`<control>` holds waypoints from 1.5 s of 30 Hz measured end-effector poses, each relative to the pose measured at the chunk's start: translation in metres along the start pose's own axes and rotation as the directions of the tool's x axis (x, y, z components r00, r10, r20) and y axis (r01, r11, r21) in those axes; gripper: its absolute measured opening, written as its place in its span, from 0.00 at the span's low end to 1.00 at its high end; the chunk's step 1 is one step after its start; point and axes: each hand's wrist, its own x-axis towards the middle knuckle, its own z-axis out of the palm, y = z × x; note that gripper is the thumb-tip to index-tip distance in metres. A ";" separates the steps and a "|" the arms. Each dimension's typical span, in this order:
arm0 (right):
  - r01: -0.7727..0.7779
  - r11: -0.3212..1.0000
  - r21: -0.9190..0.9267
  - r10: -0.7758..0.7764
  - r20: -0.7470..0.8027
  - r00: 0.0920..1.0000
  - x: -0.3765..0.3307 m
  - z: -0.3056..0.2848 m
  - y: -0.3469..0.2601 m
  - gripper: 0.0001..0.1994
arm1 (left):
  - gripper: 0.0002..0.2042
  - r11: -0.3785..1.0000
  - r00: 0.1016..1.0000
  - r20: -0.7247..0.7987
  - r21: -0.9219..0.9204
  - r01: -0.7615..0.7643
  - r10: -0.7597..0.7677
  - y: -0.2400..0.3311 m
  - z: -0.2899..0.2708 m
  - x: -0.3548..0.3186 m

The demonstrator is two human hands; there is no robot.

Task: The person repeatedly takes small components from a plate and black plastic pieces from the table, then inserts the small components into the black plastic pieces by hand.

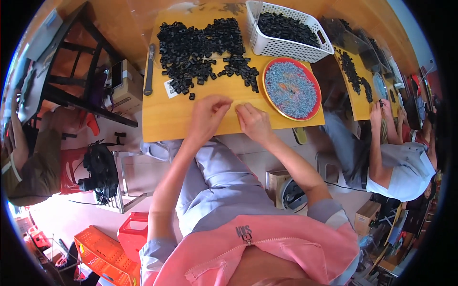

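Setting: a person in a pink top sits at a small yellow wooden tabletop in the upper middle of the frame, forearms reaching up from the lower edge.
Left hand: the left hand rests on the tabletop's near edge, fingers curled and pinched together; whatever they pinch is too small to make out.
Right hand: the right hand lies just beside the left, fingertips almost touching it, also curled shut; what it holds cannot be told.
Black parts: a broad heap of small black plastic pieces spreads across the tabletop above the hands, the nearest stray pieces close to the left hand.
Basket: a white perforated plastic basket at upper right holds more black pieces.
Plate: a round red-rimmed plate of tiny bluish-grey bits sits right of the hands, below the basket.
Tool: a long grey metal tool lies along the tabletop's left edge.
Neighbour: another person works at a second table at far right.
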 end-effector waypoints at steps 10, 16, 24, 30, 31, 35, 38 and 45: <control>0.025 0.999 0.024 -0.025 -0.024 0.999 0.000 0.003 -0.001 0.04 | 0.14 0.934 0.946 0.254 0.244 -0.262 0.199 -0.037 0.065 0.085; 0.031 0.999 0.019 -0.031 -0.002 1.000 -0.002 0.003 0.002 0.03 | 0.09 0.928 0.959 0.226 0.289 -0.234 0.171 -0.040 0.064 0.083; 0.013 1.000 0.009 -0.013 0.007 1.000 0.000 0.000 0.000 0.03 | 0.08 0.907 0.982 -0.054 0.395 -0.147 0.183 -0.032 0.021 0.061; 0.017 0.981 0.193 0.002 -0.095 0.995 -0.002 -0.010 0.005 0.04 | 0.05 0.982 0.970 -0.185 -0.132 0.133 -0.156 -0.047 0.024 0.027; -0.005 0.982 0.188 0.041 -0.186 0.982 0.000 -0.019 0.004 0.04 | 0.05 0.982 0.972 -0.179 -0.137 0.129 -0.153 -0.050 0.025 0.020; -0.276 0.961 0.031 0.269 -0.353 0.896 0.012 -0.065 0.048 0.04 | 0.06 0.963 0.966 -0.223 -0.261 0.071 -0.131 -0.050 0.025 0.007; -0.410 0.906 -0.104 0.363 -0.303 0.881 0.006 -0.084 0.106 0.05 | 0.07 0.953 0.970 -0.195 -0.293 0.082 -0.143 -0.051 0.025 0.011; -0.458 0.861 -0.222 0.454 -0.069 0.888 0.006 -0.076 0.130 0.07 | 0.08 0.953 0.975 -0.181 -0.297 0.067 -0.125 -0.051 0.024 0.010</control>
